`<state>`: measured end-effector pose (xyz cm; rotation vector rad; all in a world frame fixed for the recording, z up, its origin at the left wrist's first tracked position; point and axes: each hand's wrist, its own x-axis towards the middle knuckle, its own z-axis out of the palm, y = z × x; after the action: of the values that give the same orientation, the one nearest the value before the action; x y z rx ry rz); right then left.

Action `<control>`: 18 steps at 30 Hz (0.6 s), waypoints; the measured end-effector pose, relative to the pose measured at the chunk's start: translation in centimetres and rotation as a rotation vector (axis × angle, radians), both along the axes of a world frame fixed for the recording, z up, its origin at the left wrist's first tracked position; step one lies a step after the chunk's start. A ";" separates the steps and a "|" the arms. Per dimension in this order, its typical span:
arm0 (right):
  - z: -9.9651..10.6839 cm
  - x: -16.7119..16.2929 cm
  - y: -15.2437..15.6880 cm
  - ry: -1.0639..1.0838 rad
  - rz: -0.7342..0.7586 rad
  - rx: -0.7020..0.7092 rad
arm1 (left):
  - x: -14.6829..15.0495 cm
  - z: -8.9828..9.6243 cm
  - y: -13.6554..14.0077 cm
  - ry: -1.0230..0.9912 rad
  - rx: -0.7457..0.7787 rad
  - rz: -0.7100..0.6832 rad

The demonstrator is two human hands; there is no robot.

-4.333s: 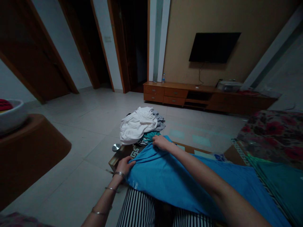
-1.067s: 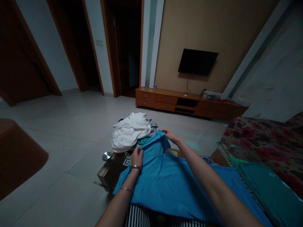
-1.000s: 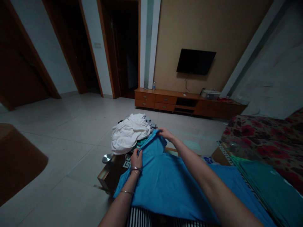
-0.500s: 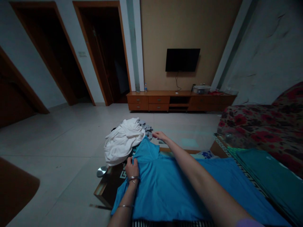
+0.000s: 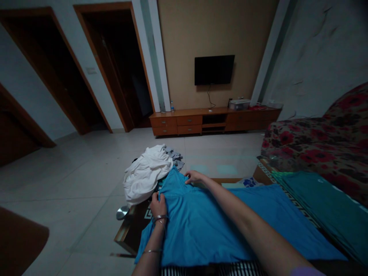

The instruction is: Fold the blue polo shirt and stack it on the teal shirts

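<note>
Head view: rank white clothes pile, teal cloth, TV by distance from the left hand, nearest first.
From the left hand:
1. White clothes pile, just beyond it, slightly left.
2. Teal cloth, far right on the table.
3. TV, on the far wall.

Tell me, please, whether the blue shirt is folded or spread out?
Mostly spread: the blue shirt lies flat over the table, with the left hand and right hand gripping its far end.

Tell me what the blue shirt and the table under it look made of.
Blue shirt: soft matte knit, probably cotton jersey, since it drapes and creases where both hands pinch it. Table: dark, glossy top, likely lacquered wood or glass over wood; its edge reflects light, but the room is too dim to be sure.
</note>
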<state>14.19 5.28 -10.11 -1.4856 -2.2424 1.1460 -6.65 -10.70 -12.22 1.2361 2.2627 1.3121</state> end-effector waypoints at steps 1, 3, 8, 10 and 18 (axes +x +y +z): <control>-0.1 -0.3 -0.2 -0.004 -0.030 0.016 | 0.0 -0.1 0.0 0.007 0.004 -0.003; -0.2 -0.9 -0.4 -0.012 -0.081 0.030 | -0.1 -0.2 0.1 0.016 0.017 -0.006; 0.2 -1.0 0.0 0.036 -0.169 -0.016 | 0.0 -0.1 0.0 0.034 0.013 0.003; 0.4 -0.6 0.1 0.080 -0.194 -0.067 | 0.0 0.1 -0.1 0.039 0.008 0.005; -0.1 0.8 -0.6 0.265 -0.240 -0.236 | 0.2 0.4 -0.1 0.035 -0.018 0.027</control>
<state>14.96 4.68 -10.18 -1.5316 -1.7524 1.4686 -6.44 -10.80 -11.87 1.2367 2.3180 1.2860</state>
